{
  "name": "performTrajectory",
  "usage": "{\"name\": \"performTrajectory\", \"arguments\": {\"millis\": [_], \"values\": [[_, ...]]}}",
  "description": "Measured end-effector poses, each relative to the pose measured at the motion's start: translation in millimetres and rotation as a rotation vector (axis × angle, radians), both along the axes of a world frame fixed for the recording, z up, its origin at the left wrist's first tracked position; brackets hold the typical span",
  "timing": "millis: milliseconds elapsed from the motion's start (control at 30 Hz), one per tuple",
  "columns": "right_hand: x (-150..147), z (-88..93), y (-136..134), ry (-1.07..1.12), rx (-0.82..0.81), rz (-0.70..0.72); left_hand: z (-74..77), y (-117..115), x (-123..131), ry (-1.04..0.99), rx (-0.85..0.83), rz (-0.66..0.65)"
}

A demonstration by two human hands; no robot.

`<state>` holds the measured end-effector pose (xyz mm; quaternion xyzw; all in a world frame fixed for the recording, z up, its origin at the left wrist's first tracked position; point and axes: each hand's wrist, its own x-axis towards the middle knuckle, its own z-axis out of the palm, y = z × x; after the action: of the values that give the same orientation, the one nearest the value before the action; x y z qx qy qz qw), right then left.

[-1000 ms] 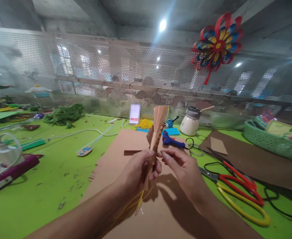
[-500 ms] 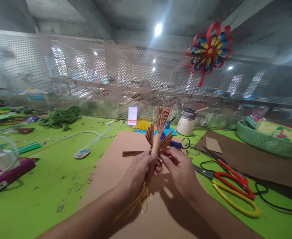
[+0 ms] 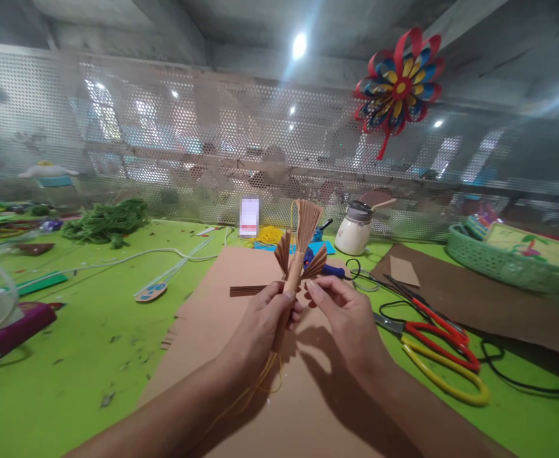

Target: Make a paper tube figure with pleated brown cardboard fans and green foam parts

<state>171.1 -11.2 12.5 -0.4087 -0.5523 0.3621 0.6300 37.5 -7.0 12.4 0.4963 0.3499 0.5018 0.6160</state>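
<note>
Paper figure tilted over cardboard; left hand fingers gripping it; right hand fingers curled beside, cannot tell if gripping.

The pleated craft is coloured brown and striped by fine folds; the tabletop is coloured lime green; the hanging flower is patterned in red, blue and yellow.
</note>
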Motion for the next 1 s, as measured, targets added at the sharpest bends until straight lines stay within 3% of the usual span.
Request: {"name": "performTrajectory", "arguments": {"millis": [233, 433, 767, 1000], "values": [[0.9, 0.0, 4.7, 0.286, -0.113, 0.062, -1.8, -1.1, 5.2, 0.026, 0.003, 0.009], [2.8, 0.4, 4.8, 0.289, -0.088, 0.082, -8.7, 3.2, 4.2, 0.066, 0.022, -0.058], [-0.8, 0.0, 5.4, 0.303, -0.067, 0.08, -0.4, -2.5, 2.2, 0.079, -0.025, -0.097], [-4.2, -4.3, 4.3, 0.229, -0.047, 0.049, -2.5, 0.5, 3.8, 0.196, 0.0, -0.024]]}}
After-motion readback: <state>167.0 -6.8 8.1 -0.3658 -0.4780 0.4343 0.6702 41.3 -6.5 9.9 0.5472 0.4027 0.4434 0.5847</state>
